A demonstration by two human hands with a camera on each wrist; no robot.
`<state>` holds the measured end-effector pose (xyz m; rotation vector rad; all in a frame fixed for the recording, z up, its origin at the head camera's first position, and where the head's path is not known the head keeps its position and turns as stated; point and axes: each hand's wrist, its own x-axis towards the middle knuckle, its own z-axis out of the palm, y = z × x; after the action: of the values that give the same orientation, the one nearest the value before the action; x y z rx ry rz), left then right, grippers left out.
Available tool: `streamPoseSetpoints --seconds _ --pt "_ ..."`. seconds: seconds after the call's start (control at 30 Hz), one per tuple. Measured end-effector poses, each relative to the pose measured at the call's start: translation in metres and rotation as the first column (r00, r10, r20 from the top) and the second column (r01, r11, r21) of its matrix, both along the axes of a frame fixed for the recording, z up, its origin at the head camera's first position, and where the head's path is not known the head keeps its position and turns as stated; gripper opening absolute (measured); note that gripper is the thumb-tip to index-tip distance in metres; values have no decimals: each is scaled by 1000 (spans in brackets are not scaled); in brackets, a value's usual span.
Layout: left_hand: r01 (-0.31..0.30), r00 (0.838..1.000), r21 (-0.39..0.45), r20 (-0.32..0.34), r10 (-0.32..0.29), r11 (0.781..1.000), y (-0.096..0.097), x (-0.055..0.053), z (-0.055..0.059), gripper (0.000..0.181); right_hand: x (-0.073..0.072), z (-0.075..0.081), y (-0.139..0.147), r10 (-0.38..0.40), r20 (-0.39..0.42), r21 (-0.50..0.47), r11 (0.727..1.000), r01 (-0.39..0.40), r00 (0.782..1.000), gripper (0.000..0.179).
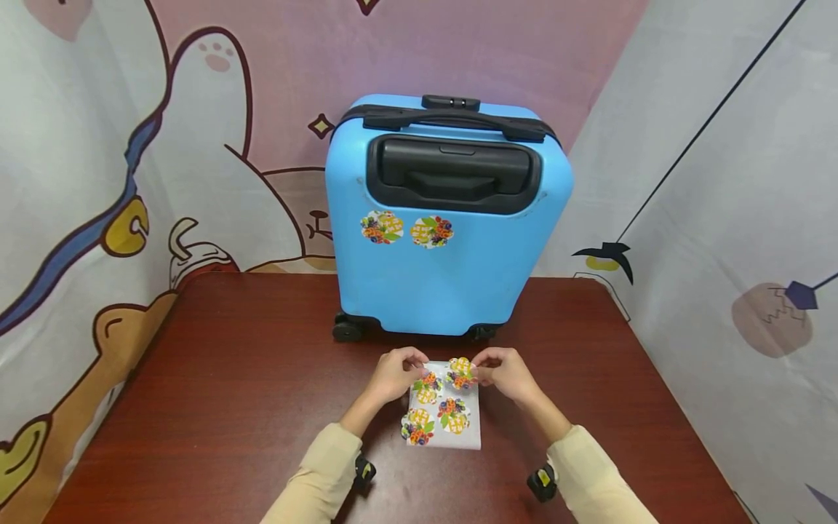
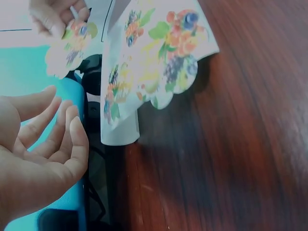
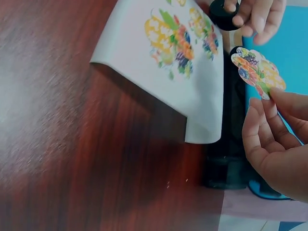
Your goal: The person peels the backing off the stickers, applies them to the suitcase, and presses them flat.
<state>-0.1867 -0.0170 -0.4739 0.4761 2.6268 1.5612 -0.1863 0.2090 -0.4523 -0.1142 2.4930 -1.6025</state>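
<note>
My right hand [image 1: 503,372] pinches a fruit-patterned sticker [image 3: 259,72] by its edge between thumb and fingers. The sticker is held up off a white backing sheet [image 1: 466,440], which lies on the table with several more fruit stickers [image 1: 454,415] on it. My left hand [image 2: 45,144] is at the sheet's far left corner, fingers loosely bent, with a gap between thumb and fingertips and nothing in it. Just beyond both hands stands a light blue suitcase [image 1: 439,284]. Two similar stickers [image 1: 382,227] are on its front, side by side below the black handle recess.
The suitcase rests upright on black wheels [image 1: 347,329] at the back of the dark red-brown table [image 1: 229,407]. Behind and beside the table hangs a cartoon-printed cloth [image 1: 707,218]. The sheet's far edge curls in the wrist views.
</note>
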Motion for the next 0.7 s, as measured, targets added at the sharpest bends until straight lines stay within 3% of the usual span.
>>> streamPoseSetpoints --seconds 0.13,0.4,0.7 --pt "36 999 21 -21 -35 999 6 0 3 5 -3 5 -9 31 -20 -4 999 -32 999 5" --pt "15 999 61 -43 -12 998 6 -1 6 5 -6 11 -20 76 -67 -31 996 -78 995 6" --pt "-32 998 85 -47 36 996 -1 -7 18 5 -14 25 -31 28 -126 -23 999 -31 992 5"
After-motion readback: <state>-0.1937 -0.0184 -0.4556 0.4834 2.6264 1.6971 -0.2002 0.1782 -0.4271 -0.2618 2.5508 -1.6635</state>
